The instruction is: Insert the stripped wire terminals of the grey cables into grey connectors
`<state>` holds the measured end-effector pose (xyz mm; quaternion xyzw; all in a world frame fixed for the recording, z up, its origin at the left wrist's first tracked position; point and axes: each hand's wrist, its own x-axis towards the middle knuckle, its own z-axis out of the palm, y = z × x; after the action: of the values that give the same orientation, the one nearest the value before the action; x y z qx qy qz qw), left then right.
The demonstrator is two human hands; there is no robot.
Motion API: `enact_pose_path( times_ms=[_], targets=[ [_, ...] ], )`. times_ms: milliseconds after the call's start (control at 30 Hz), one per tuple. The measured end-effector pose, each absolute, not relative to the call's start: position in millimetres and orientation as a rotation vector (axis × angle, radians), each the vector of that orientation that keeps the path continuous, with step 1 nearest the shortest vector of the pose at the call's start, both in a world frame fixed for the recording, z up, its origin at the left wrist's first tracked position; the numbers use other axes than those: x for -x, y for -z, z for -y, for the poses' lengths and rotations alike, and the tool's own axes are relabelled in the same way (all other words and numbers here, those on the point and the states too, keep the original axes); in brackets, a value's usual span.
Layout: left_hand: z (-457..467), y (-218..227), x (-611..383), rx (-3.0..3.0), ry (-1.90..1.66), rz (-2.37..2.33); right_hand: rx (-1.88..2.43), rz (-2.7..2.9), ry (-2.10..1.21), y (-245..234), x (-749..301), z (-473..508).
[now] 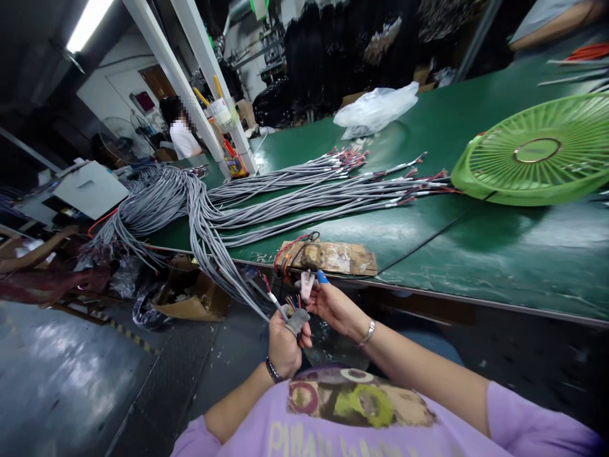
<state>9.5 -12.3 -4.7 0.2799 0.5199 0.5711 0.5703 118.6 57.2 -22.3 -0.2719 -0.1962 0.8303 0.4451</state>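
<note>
Grey plastic-sheathed cables (255, 306): ends in left hand (284, 346), just off the green bench (476, 254) edge — probably light, springy, smooth.
Left fingers: closed round the sheaths.
Right hand (335, 309): fingers part-curled beside thin multicoloured cores (294, 303) — cannot tell whether gripping.
Best hold: sheath; cores look soft, easily bent.
</note>
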Motion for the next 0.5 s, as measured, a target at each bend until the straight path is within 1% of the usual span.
enact_pose_path(
  times_ms=[167, 333, 500],
  targets=[
    [19, 7, -6, -0.669, -1.37, -1.239, 0.646, 0.728, -2.122, 27, -131, -36],
    [21, 14, -6, -0.688, -1.39, -1.275, 0.77, 1.005, -1.96, 14, -132, -24],
    [19, 9, -6, -0.631, -1.453, -1.233, 0.851, 1.015, -1.876, 8, -128, -23]
  ],
)
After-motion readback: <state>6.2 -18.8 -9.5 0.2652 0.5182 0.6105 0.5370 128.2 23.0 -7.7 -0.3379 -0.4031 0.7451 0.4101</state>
